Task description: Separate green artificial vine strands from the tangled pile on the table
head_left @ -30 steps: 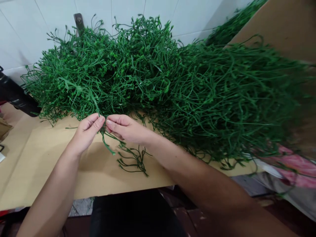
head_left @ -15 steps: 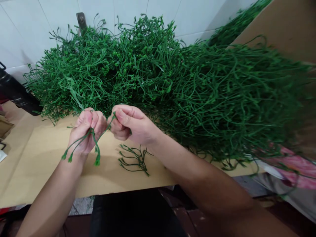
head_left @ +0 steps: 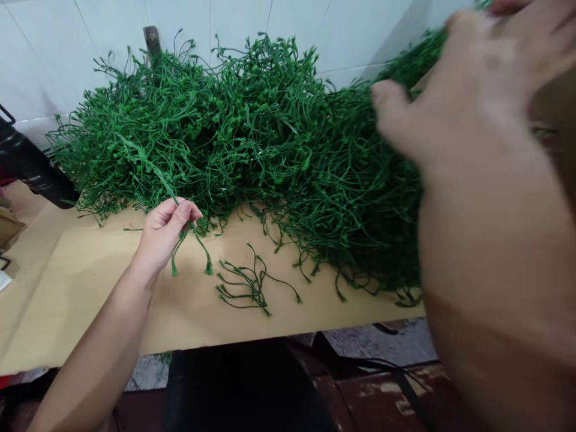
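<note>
Left hand [head_left: 167, 228], left of centre: thumb and fingers pinched on green sprig [head_left: 164, 180]. Right hand [head_left: 477, 102], upper right: blurred, thumb spread, fingertips unclear; cannot tell grip. Loose stems [head_left: 254, 289], lower centre, on cardboard [head_left: 99, 306]. Green pile [head_left: 252, 120] across upper middle. Black bottle [head_left: 31, 162], far left: markings too small to read.

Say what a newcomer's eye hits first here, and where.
Probably the big tangled heap of green stems, spread along the white tiled wall at the back of the tan board. Next, the blurred right hand, looming large at upper right. Then the left hand, left of centre, pinching a green sprig at the heap's front edge.
</note>
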Available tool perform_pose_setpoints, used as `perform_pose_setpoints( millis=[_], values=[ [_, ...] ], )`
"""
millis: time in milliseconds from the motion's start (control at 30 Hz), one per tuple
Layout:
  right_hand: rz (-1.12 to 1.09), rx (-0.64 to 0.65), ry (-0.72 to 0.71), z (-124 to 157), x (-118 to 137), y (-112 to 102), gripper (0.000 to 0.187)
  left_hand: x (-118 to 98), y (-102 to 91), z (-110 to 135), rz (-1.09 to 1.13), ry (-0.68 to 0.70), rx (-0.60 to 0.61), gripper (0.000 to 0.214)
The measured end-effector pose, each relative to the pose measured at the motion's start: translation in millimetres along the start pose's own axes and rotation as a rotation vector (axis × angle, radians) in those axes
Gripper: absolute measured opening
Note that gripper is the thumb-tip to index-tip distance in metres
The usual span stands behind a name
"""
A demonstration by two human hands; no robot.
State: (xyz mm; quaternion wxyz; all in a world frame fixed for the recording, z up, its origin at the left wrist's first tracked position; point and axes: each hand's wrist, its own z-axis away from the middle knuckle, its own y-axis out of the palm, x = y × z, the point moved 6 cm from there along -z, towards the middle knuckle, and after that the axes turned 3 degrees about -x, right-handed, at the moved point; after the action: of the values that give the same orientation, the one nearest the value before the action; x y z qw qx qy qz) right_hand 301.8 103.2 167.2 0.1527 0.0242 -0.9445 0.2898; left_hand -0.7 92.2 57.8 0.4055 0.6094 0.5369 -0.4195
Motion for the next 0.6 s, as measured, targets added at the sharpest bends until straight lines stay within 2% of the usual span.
perform_pose_setpoints(
  millis=[33,67,100,133,200,267,333,400,467,533,600],
  values=[
    [0.030,0.044,0.012,16,12,3,0.041,0,-0.4,0,-0.003,0.006,-0.008,0.032],
    [-0.117,0.155,-0.069,37,34,10,0.029,1,-1.4,-1,-0.004,0.017,-0.021,0.032],
    [-0.356,0.344,-0.191,62,63,21,0.024,1,-2.7,-1,-0.003,0.032,-0.035,0.031],
    [-0.577,0.523,-0.220,88,87,30,0.023,1,-4.1,-2,-0.002,0.043,-0.046,0.030],
    [-0.943,0.835,-0.135,132,126,46,0.019,0,-7.1,-2,-0.001,0.060,-0.072,0.030],
    [-1.226,1.090,0.068,161,150,61,0.017,-1,-9.8,-1,0.005,0.046,-0.105,0.031],
    [-1.471,1.272,0.314,175,162,72,0.017,0,-10.5,1,0.032,-0.004,-0.125,0.032],
    [-1.674,1.370,0.528,180,168,77,0.016,1,-8.4,1,0.088,-0.048,-0.121,0.032],
    [-1.799,1.387,0.665,180,170,80,0.011,3,-5.3,1,0.147,-0.053,-0.104,0.032],
    [-1.855,1.331,0.717,180,169,83,0.007,6,-3.1,-1,0.192,-0.045,-0.091,0.034],
    [-1.860,1.255,0.676,178,167,86,0.011,9,-2.2,-2,0.212,-0.047,-0.086,0.035]
  ],
)
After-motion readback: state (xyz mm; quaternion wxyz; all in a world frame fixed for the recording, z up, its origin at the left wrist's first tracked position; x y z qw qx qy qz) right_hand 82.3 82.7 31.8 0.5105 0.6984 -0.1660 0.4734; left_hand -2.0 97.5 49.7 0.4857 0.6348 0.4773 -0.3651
